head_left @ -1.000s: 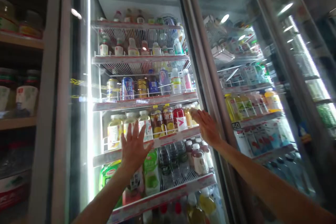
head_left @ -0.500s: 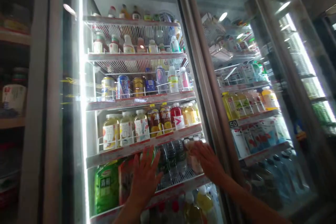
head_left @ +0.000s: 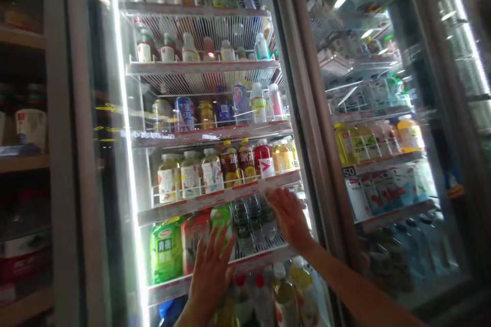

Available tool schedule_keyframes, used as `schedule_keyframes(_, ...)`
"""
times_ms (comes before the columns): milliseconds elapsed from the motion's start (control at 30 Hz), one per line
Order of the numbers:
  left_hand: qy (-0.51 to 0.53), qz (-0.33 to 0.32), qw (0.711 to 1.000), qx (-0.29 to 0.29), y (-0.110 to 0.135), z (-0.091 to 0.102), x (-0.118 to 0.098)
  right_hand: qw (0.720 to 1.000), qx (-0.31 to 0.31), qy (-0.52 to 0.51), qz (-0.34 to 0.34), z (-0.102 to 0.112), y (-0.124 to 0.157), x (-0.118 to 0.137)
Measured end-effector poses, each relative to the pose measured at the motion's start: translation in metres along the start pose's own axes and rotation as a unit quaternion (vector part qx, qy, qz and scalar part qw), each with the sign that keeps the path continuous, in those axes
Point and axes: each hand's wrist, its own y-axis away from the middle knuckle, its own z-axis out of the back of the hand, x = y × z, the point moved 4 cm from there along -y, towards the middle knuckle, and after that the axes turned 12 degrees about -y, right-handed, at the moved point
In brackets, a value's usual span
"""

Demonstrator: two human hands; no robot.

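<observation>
Both of my hands are raised in front of a glass-door drinks cooler [head_left: 307, 87]. My left hand [head_left: 210, 268] is open, fingers spread, in front of a lower shelf. Behind it are a green pouch [head_left: 166, 250], a red pouch [head_left: 195, 240] and another green pouch [head_left: 221, 214]. My right hand [head_left: 289, 217] is open, fingers stretched up and left, with a pale blur at the fingertips beside the shelf's price strip [head_left: 226, 196]. Dark-capped clear bottles [head_left: 247, 222] stand between the hands. Whether either palm touches the glass, I cannot tell.
Bottled drinks [head_left: 211, 171] and cans [head_left: 184, 115] fill the shelves above. More bottles [head_left: 282, 288] stand below. A second cooler door [head_left: 368, 194] with drinks is to the right, and a dark shelf unit [head_left: 26, 163] with jars to the left.
My right hand has moved up and left across the front of the shelf. My left hand sits slightly lower against the shelves. The cooler has shifted upward in view.
</observation>
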Motion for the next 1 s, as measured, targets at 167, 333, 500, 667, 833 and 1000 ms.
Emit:
schedule_keyframes(167, -0.003, -0.021, 1.0, 0.02, 0.028, 0.001, 0.0, 0.971, 0.141, -0.069, 0.181, -0.005, 0.047, 0.032)
schedule_keyframes(333, 0.007, -0.005, 0.999, 0.032, 0.041, -0.002, -0.002, 1.0, 0.006, -0.024, -0.016, 0.007, 0.027, -0.016)
schedule_keyframes(500, 0.02, -0.001, 0.999, 0.037, 0.052, -0.004, -0.014, 0.993, 0.027, 0.034, -0.107, 0.022, 0.103, -0.023)
schedule_keyframes(667, 0.027, -0.008, 0.998, 0.059, 0.063, -0.004, -0.019, 0.996, 0.013, 0.035, -0.086, 0.026, 0.108, -0.026)
schedule_keyframes(833, 0.041, 0.01, 0.996, 0.083, 0.076, -0.003, -0.016, 0.996, 0.005, 0.004, -0.085, 0.001, 0.077, -0.008)
schedule_keyframes(1000, 0.034, 0.024, 0.996, 0.085, 0.09, 0.005, 0.002, 0.983, 0.151, -0.055, 0.086, -0.025, 0.086, 0.058)
